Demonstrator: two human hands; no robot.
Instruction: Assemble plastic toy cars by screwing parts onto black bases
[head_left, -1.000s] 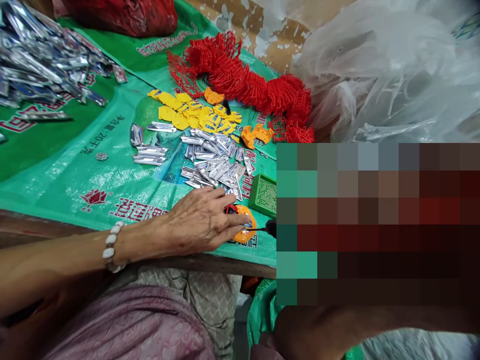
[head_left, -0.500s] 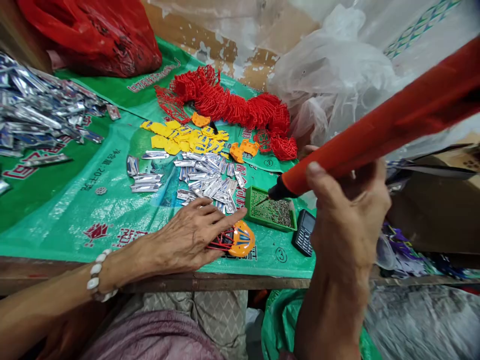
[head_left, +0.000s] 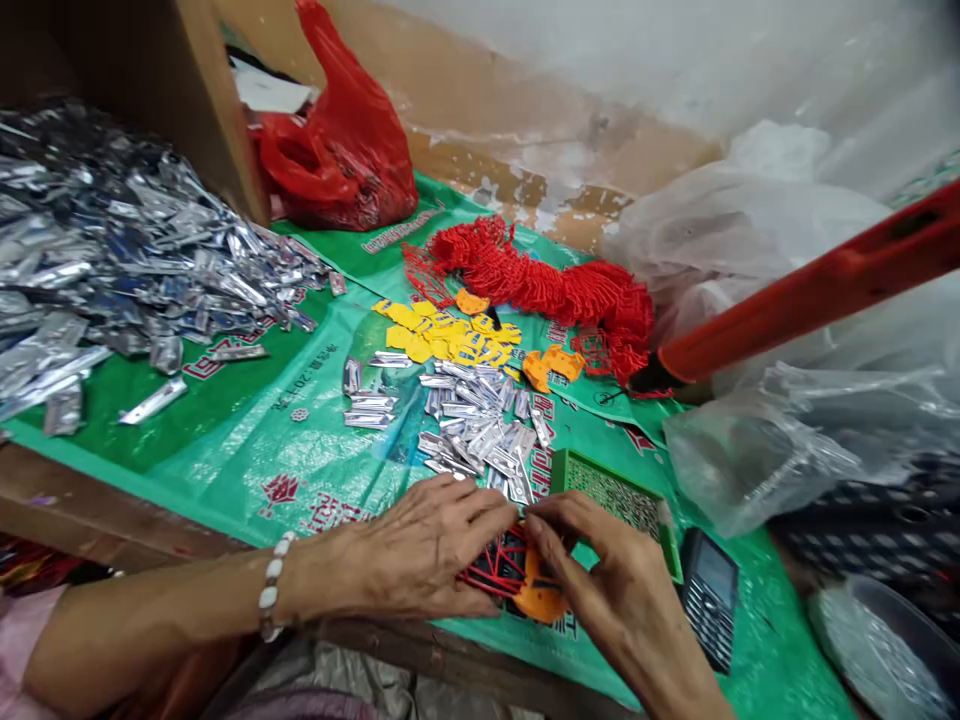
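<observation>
Both my hands meet at the table's front edge over a small assembly: a red lattice part [head_left: 496,572] joined to an orange plastic piece [head_left: 541,602]. My left hand [head_left: 420,555], with a white bead bracelet at the wrist, curls its fingers over the red lattice and holds it down. My right hand [head_left: 611,585] pinches the orange piece with thumb and fingers. An orange-red electric screwdriver [head_left: 787,305] hangs free at the right, tip pointing down-left, with neither hand on it.
A green tray of tiny screws [head_left: 574,473] and a black phone [head_left: 709,595] lie just right of my hands. Behind them are silver strips [head_left: 480,430], yellow pieces [head_left: 442,335], a red lattice heap [head_left: 555,290], a large silver pile [head_left: 112,250], a red bag [head_left: 337,150] and clear plastic bags [head_left: 765,250].
My right hand has let go of the screwdriver, which has swung up and to the right. That hand has come down onto the orange piece beside my left hand. The camera has tilted up.
</observation>
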